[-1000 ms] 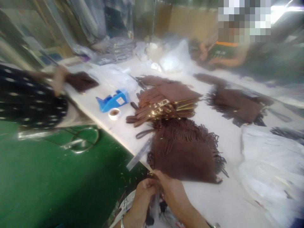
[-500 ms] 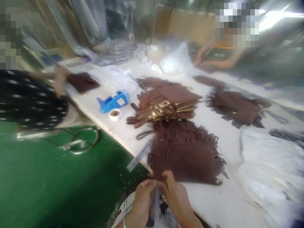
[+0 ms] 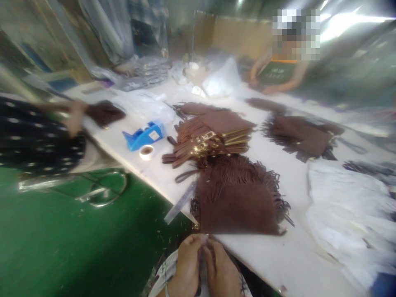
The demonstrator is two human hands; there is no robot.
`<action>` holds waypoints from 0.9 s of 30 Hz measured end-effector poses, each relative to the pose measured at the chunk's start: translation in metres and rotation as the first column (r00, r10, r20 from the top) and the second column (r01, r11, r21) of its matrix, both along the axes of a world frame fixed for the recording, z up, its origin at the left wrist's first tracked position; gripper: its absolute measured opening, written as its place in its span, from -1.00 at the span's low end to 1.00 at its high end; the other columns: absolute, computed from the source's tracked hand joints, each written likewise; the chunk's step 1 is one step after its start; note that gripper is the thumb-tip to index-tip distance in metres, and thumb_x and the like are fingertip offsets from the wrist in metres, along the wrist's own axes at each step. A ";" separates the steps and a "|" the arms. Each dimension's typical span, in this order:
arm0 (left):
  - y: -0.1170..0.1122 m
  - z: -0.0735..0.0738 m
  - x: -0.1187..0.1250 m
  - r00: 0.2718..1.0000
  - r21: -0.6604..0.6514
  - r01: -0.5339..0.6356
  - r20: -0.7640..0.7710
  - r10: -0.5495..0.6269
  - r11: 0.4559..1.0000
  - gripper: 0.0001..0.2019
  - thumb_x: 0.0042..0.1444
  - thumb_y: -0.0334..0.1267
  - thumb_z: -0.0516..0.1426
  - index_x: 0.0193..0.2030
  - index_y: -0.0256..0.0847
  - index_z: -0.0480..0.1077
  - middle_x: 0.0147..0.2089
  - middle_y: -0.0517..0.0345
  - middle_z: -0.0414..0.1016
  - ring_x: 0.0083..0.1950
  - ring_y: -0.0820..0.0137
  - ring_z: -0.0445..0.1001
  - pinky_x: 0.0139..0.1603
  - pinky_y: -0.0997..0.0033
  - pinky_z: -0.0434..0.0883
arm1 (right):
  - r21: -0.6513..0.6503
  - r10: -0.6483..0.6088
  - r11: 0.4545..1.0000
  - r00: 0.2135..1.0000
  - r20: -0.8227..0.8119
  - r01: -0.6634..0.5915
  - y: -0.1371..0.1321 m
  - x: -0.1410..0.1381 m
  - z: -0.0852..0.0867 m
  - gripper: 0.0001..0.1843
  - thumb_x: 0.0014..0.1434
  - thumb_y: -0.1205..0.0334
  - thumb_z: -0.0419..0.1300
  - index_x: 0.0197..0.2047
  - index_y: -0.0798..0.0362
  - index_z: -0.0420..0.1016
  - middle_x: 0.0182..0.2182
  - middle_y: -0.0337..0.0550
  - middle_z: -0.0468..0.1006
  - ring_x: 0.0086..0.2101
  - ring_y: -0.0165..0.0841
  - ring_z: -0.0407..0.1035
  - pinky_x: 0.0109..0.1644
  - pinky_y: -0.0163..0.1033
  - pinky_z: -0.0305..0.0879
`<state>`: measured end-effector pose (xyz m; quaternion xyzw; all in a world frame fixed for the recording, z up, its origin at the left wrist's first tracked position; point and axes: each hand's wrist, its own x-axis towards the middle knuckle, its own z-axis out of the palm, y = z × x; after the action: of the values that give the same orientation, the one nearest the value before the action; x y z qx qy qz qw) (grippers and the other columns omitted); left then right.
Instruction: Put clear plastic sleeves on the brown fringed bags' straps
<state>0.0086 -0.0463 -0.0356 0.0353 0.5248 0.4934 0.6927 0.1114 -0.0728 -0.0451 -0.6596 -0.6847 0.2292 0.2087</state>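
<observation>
My left hand (image 3: 185,264) and my right hand (image 3: 221,270) are pressed together low in the view, just below the edge of the white table (image 3: 278,255). Their fingers are pinched on a small clear strip-like thing (image 3: 201,260) between them that I cannot make out. Right in front of them a brown fringed suede bag (image 3: 238,198) lies flat on the table. Behind it sits a stack of brown fringed bags with gold hardware (image 3: 213,134).
A blue tape dispenser (image 3: 144,135) and a tape roll (image 3: 146,152) sit at the table's left edge. White plastic bags (image 3: 346,214) lie at right. A person in a dotted dark top (image 3: 37,140) works at left, another person (image 3: 278,74) at the far end. Green floor (image 3: 77,239) lies below.
My right thumb has dropped and both hands have closed together and moved slightly lower. The view has shifted a little.
</observation>
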 end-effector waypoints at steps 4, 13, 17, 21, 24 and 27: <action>-0.001 0.000 0.003 1.000 0.038 -0.019 -0.017 0.019 0.999 -0.83 -0.12 -0.27 0.31 -0.43 -0.30 0.46 -0.45 0.13 0.48 -0.40 0.41 0.41 -0.33 0.44 0.35 | -0.096 -0.098 0.991 0.991 -0.096 0.089 0.000 -0.005 0.009 -0.71 0.27 0.14 0.03 0.01 -0.01 0.41 -0.12 -0.12 0.61 -0.20 -0.27 0.54 -0.15 -0.27 0.44; -0.005 0.002 0.003 0.997 0.021 -0.065 -0.034 0.066 0.998 -0.84 -0.16 -0.31 0.32 -0.43 -0.30 0.46 -0.42 0.12 0.51 -0.37 0.41 0.44 -0.29 0.46 0.38 | -0.113 -0.103 0.991 0.936 -0.336 0.069 0.003 -0.006 0.001 -0.73 0.29 0.17 -0.03 -0.03 -0.02 0.40 -0.14 -0.12 0.59 -0.17 -0.27 0.50 -0.04 -0.26 0.36; -0.008 0.001 0.005 0.995 0.016 -0.082 -0.052 0.083 0.996 -0.85 -0.15 -0.32 0.31 -0.42 -0.29 0.46 -0.40 0.13 0.51 -0.35 0.41 0.47 -0.26 0.45 0.39 | -0.099 -0.113 0.992 0.907 -0.405 0.079 0.002 -0.003 -0.001 -0.74 0.29 0.16 -0.02 -0.07 0.00 0.44 -0.17 -0.09 0.60 -0.18 -0.25 0.50 -0.07 -0.28 0.35; -0.010 -0.003 0.006 0.991 0.001 -0.070 -0.114 0.070 0.998 -0.83 -0.12 -0.30 0.30 -0.37 -0.29 0.47 -0.39 0.11 0.52 -0.36 0.39 0.49 -0.31 0.45 0.39 | -0.093 -0.109 0.993 0.854 -0.508 0.072 0.003 0.000 0.000 -0.75 0.29 0.16 0.00 -0.10 0.02 0.45 -0.19 -0.09 0.61 -0.19 -0.26 0.50 -0.10 -0.31 0.34; -0.010 -0.005 0.005 0.989 -0.007 -0.045 -0.144 0.043 0.999 -0.80 -0.09 -0.25 0.29 -0.33 -0.29 0.47 -0.39 0.07 0.55 -0.39 0.35 0.51 -0.34 0.43 0.40 | -0.109 -0.133 0.990 0.809 -0.573 0.086 0.003 0.002 -0.002 -0.75 0.27 0.15 0.03 -0.12 0.04 0.47 -0.22 -0.08 0.61 -0.18 -0.24 0.50 -0.10 -0.31 0.34; -0.010 -0.005 0.004 0.990 -0.007 -0.051 -0.132 0.050 0.999 -0.78 -0.11 -0.27 0.29 -0.29 -0.31 0.47 -0.35 0.01 0.59 -0.35 0.31 0.55 -0.28 0.39 0.42 | -0.162 -0.173 0.983 0.763 -0.622 0.091 0.004 0.003 -0.005 -0.74 0.24 0.13 0.06 -0.14 0.06 0.48 -0.26 -0.08 0.61 -0.17 -0.22 0.49 -0.06 -0.28 0.33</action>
<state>0.0128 -0.0559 -0.0403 0.0512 0.5727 0.5046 0.6440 0.1145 -0.0692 -0.0501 -0.6018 -0.5109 0.4639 0.4021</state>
